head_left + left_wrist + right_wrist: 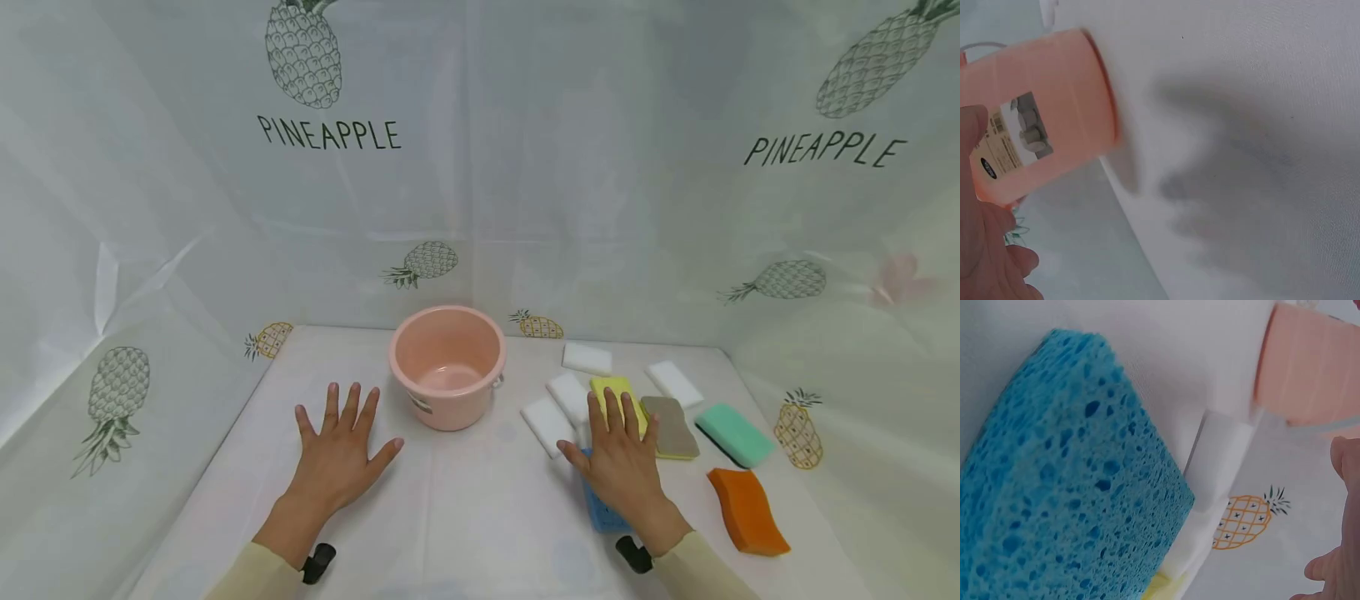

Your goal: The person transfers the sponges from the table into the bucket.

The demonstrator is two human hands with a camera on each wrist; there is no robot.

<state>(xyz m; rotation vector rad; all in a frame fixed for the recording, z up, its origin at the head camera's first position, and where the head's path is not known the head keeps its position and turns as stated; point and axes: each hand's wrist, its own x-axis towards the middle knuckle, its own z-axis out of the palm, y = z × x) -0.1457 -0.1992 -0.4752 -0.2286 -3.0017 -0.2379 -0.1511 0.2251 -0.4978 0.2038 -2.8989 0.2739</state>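
My left hand [340, 461] hovers palm down with its fingers spread, left of and in front of a pink bucket [447, 406]. A printed label [1017, 134] shows on the bucket's side in the left wrist view. Fingers also spread, my right hand [621, 471] is over a group of sponges and holds nothing. Beneath it lies a blue sponge [606, 512], partly hidden by the hand; its pores show close up in the right wrist view. A yellow sponge [617, 388] and a grey-brown one [670, 427] lie just beyond the right fingers.
Several white sponge blocks [546, 426] lie between the bucket and the right hand and farther back. To the right are a green sponge [735, 435] and a wavy orange sponge [747, 512]. A pineapple-printed sheet [555, 192] hangs round the back and sides of the white table [450, 533].
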